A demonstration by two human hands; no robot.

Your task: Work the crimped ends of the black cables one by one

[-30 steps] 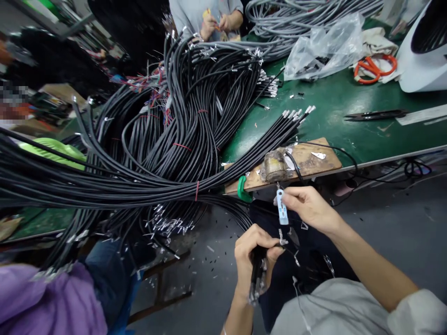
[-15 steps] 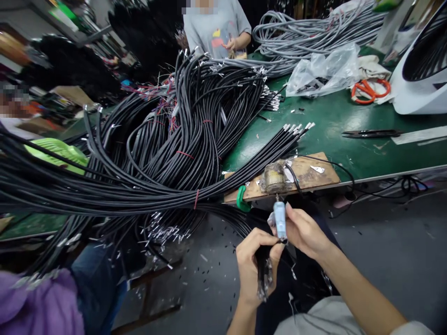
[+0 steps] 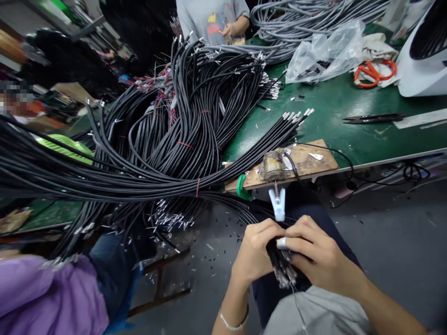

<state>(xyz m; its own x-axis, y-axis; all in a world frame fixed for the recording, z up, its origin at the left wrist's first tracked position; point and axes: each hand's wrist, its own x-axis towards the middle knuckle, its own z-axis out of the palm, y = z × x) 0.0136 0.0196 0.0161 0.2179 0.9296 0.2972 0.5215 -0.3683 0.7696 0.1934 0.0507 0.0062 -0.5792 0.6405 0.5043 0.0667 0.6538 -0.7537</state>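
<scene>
My left hand (image 3: 256, 251) is closed around a bundle of black cables (image 3: 275, 258), whose stripped, silvery ends point down toward my lap. From the other side my right hand (image 3: 319, 253) has its fingers bent and pressed against the same bundle. One of its fingertips has a white wrap; which strand it pinches is hidden. Just beyond both hands, a light blue clothespin (image 3: 278, 207) hangs on the shaft of a small motor (image 3: 273, 166), touched by neither hand. The motor is fixed to a wooden board (image 3: 323, 160) at the table edge.
A large heap of black cables (image 3: 195, 130) covers the left of the green table (image 3: 335, 107). Orange-handled scissors (image 3: 374, 74), tweezers (image 3: 373, 118) and a plastic bag (image 3: 324, 53) lie to the right. A green clamp (image 3: 242, 187) grips the board. Co-workers sit opposite and at left.
My right hand has left the clothespin and come down onto the cable bundle. The clothespin now hangs free with its legs spread. My left hand still holds the bundle.
</scene>
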